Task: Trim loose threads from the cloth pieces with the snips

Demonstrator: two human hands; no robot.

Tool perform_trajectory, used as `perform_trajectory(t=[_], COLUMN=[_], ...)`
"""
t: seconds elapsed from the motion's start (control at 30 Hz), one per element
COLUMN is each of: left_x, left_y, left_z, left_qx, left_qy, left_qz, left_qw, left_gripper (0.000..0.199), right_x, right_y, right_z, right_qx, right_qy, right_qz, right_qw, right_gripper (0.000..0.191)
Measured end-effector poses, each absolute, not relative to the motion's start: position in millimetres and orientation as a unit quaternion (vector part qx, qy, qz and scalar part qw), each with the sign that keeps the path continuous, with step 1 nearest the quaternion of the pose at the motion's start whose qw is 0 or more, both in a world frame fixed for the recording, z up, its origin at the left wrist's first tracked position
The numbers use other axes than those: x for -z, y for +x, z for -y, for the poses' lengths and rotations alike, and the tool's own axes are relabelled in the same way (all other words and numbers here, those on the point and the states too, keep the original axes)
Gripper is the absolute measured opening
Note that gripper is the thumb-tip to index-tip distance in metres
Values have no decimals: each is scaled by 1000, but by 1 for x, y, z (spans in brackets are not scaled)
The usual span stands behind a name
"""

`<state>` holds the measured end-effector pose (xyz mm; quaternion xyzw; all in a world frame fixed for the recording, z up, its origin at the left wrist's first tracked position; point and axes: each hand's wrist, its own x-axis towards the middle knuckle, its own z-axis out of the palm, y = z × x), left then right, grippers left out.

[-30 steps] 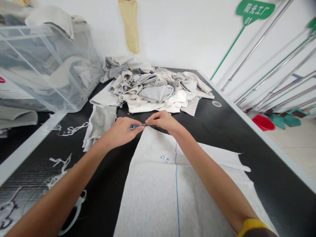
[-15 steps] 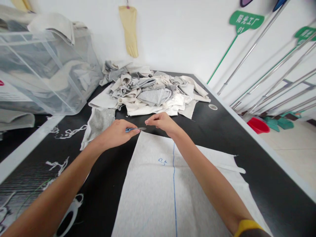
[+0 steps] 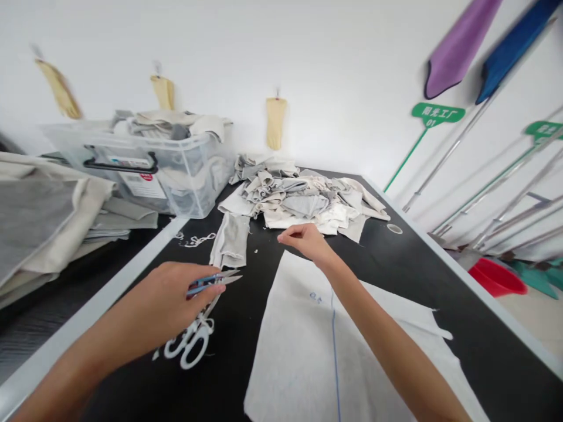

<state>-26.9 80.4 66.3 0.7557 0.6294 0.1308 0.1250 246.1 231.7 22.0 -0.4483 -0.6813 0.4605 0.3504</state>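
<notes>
Blue-handled thread snips (image 3: pixel 206 285) are gripped in my left hand (image 3: pixel 169 302), their two blades apart and pointing right. My right hand (image 3: pixel 305 240) is closed in a pinch just beyond the far left corner of a white cloth (image 3: pixel 294 346). Whatever its fingertips hold, if anything, is too small to make out. A blue line and blue handwriting mark the cloth, which lies flat on the black table (image 3: pixel 229 328). White-handled scissors (image 3: pixel 196 351) lie on the table below my left hand, partly hidden by it.
Crumpled grey and cream cloth pieces (image 3: pixel 308 202) lie heaped at the back. One grey piece (image 3: pixel 231 240) lies nearer, beside loose threads. A clear bin (image 3: pixel 185 176) and stacked fabric (image 3: pixel 39 223) stand left. A tape roll (image 3: pixel 394 228) sits by the right edge; a red dustpan (image 3: pixel 497 276) is beyond.
My left hand has drawn back leftward from the cloth's corner with the snips, whose blades now stand apart. My right hand stays pinched near the corner. The view has shifted, showing more of the left side.
</notes>
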Motion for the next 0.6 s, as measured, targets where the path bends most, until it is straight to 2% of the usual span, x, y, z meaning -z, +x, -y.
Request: perform_trajectory(t=[0.13, 0.4, 0.5, 0.6], left_x=[-58, -10, -1, -1], left_y=[-56, -96, -105, -106], left_z=[-20, 55, 66, 68], left_qx=[-203, -296, -313, -321], left_qy=[687, 611, 588, 581], left_qz=[-684, -727, -739, -739], left_qw=[132, 103, 98, 117], left_gripper=[45, 43, 42, 42], right_x=[-24, 2, 6, 5], right_y=[189, 110, 99, 95], right_z=[-205, -160, -155, -154], right_qx=[-409, -383, -371, -352], right_qy=[-389, -302, -283, -274], right_qz=[782, 854, 870, 882], right_qw=[265, 179, 160, 150], right_gripper=[17, 7, 13, 30])
